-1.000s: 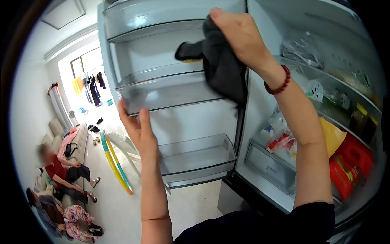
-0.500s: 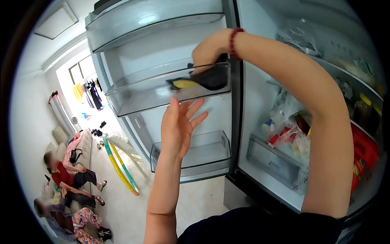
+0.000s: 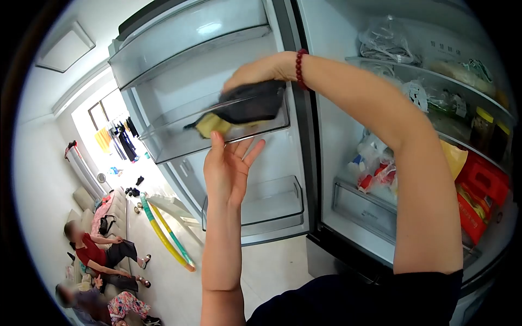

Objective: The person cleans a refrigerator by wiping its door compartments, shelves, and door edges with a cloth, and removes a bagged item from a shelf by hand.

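Inside the middle door bin (image 3: 163,148) of a fridge, my right hand (image 3: 258,70) reaches over from above and presses on a dark cloth (image 3: 253,103) with a yellow part. The cloth is partly behind the clear front wall of the bin, and my right fingertips are hidden by it. Below the bin's lower front edge, my left hand (image 3: 229,168) is palm up with its fingers spread. Its thumb and fingertips meet the bin's underside or front edge; whether they bear its weight I cannot tell.
The fridge door stands open, with an upper bin (image 3: 190,41) and a lower bin (image 3: 266,209). Bags, jars (image 3: 481,127) and a red package (image 3: 478,190) fill the shelves at right. Two people sit on a sofa (image 3: 117,217) at left, near a yellow-green hoop (image 3: 163,233).
My right hand and the cloth have moved left along the bin, and more of the yellow part shows. My left hand stays under the bin. The camera view has shifted slightly.
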Tool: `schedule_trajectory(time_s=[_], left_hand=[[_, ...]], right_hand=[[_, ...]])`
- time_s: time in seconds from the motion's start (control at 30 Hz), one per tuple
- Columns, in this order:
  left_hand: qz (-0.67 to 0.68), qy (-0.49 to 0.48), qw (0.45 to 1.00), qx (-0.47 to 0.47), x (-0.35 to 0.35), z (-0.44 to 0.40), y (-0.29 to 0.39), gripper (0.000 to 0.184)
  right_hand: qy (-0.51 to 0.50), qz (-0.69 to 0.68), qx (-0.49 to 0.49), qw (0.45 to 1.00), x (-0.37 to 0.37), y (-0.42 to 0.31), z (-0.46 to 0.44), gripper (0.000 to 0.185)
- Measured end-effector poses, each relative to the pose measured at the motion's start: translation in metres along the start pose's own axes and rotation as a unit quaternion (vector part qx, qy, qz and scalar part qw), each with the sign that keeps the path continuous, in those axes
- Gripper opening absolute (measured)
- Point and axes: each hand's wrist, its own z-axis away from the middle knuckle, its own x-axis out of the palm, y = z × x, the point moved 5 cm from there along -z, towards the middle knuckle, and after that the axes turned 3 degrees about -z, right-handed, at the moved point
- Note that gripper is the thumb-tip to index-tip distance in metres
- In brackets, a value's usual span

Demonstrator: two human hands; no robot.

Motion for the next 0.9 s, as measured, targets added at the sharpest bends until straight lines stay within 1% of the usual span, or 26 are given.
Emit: schedule_trajectory(time_s=[0.03,0.07,0.13,0.2,0.23,0.27,0.3,0.33,0.37,0.4,0.43,0.47,0.5,0.53,0.57,0.6,0.67,0.7,0.73,0.77,0.87,0.9], left_hand=[[0.004,-0.005,1.000,-0.005,-0.003,0.000,-0.001,0.043],[-0.002,-0.013,1.000,-0.004,-0.003,0.001,0.000,0.042],[-0.012,-0.027,1.000,-0.005,-0.003,0.001,0.000,0.041],[-0.022,-0.027,0.999,-0.010,-0.008,-0.001,-0.001,0.041],[-0.028,-0.026,0.999,-0.013,-0.010,0.000,-0.001,0.041],[-0.059,-0.017,0.998,-0.032,-0.011,0.003,-0.001,0.040],[-0.090,-0.008,0.995,-0.049,-0.008,0.007,0.001,0.040],[-0.120,0.002,0.990,-0.067,-0.008,0.013,0.003,0.039],[-0.242,-0.017,0.970,-0.011,-0.006,0.022,0.013,0.039],[-0.359,-0.039,0.931,0.046,-0.005,0.033,0.022,0.038],[-0.466,-0.059,0.877,0.103,-0.001,0.039,0.029,0.037],[-0.561,-0.030,0.769,0.306,0.008,0.045,0.046,0.028],[-0.581,-0.014,0.675,0.456,0.024,0.044,0.062,0.021],[-0.689,0.044,0.515,0.508,0.047,0.041,0.076,0.017],[-0.673,0.061,0.446,0.587,0.063,0.027,0.080,0.018],[-0.723,0.041,0.442,0.529,0.063,0.010,0.080,0.020],[-0.808,0.002,0.428,0.405,0.058,-0.014,0.077,0.025],[-0.800,0.016,0.445,0.403,0.057,-0.014,0.077,0.032],[-0.801,0.009,0.446,0.400,0.057,-0.015,0.077,0.032],[-0.800,0.005,0.449,0.397,0.055,-0.016,0.077,0.033],[-0.792,0.009,0.458,0.403,0.050,-0.020,0.079,0.032],[-0.788,0.011,0.462,0.407,0.049,-0.020,0.079,0.031]], right_hand=[[0.044,-0.049,-0.023,0.998,-0.007,-0.001,0.008,0.046],[0.090,-0.126,-0.054,0.986,-0.011,-0.004,0.017,0.048],[0.181,-0.239,-0.138,0.944,-0.015,-0.010,0.041,0.042],[0.199,-0.263,-0.301,0.895,-0.026,-0.008,0.064,0.038],[0.206,-0.273,-0.379,0.860,-0.030,-0.004,0.080,0.036],[0.285,-0.135,-0.408,0.857,-0.031,0.003,0.101,0.036],[0.355,0.008,-0.426,0.832,-0.029,0.010,0.124,0.035],[0.417,0.058,-0.417,0.806,-0.031,0.021,0.136,0.036],[0.478,0.104,-0.399,0.775,-0.033,0.032,0.149,0.037],[0.538,0.058,-0.365,0.757,-0.039,0.054,0.152,0.039],[0.592,0.013,-0.327,0.736,-0.043,0.070,0.154,0.041],[0.626,-0.001,-0.320,0.711,-0.042,0.078,0.155,0.040],[0.658,-0.017,-0.312,0.685,-0.037,0.083,0.154,0.040],[0.689,-0.032,-0.304,0.657,-0.033,0.086,0.154,0.039],[0.711,-0.002,-0.267,0.650,-0.027,0.084,0.150,0.039],[0.694,-0.027,-0.263,0.670,-0.018,0.080,0.142,0.037],[0.705,0.045,-0.217,0.673,0.000,0.081,0.113,0.036],[0.677,-0.010,-0.258,0.689,0.011,0.080,0.108,0.035],[0.645,-0.067,-0.298,0.701,0.023,0.081,0.106,0.034],[0.627,-0.096,-0.297,0.714,0.029,0.083,0.108,0.033],[0.515,-0.156,-0.253,0.804,0.059,0.096,0.120,0.034],[0.479,-0.105,-0.218,0.844,0.075,0.104,0.123,0.034]])
